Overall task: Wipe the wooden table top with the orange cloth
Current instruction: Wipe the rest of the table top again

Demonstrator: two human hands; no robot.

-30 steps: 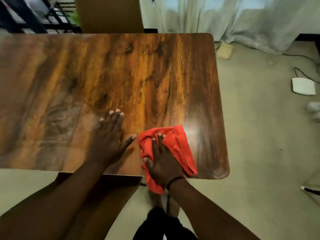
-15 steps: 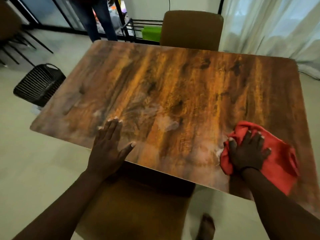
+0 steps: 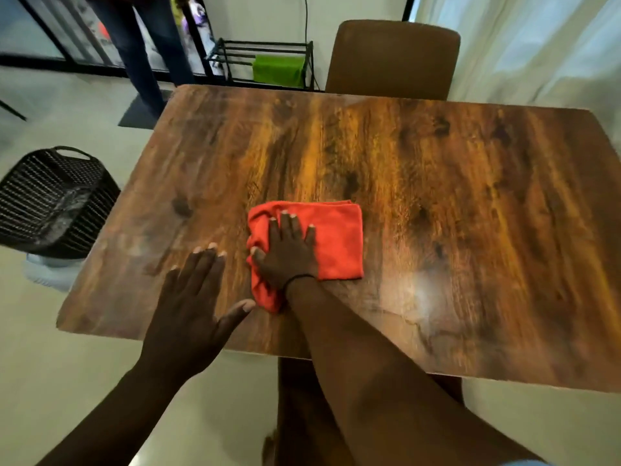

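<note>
The wooden table top (image 3: pixel 420 183) fills the middle of the head view, dark brown with orange grain. The orange cloth (image 3: pixel 339 240) lies folded on it, near the front and left of centre. My right hand (image 3: pixel 289 253) presses flat on the cloth's left part, fingers spread, thumb on a bunched fold. My left hand (image 3: pixel 195 304) rests flat on the bare wood just left of the cloth, fingers apart, holding nothing; its thumb tip nearly touches the cloth's lower corner.
A brown chair (image 3: pixel 393 58) stands at the table's far edge, another chair (image 3: pixel 295 398) under the near edge. A black woven basket (image 3: pixel 53 200) sits on the floor at left. A person's legs (image 3: pixel 151 48) and a black rack with a green cloth (image 3: pixel 279 70) stand behind. Curtains (image 3: pixel 537 45) hang at right.
My right hand has slid the cloth leftward from the table's right front corner to near the centre front, beside my left hand. The view has swung with it. The left hand stays planted.
</note>
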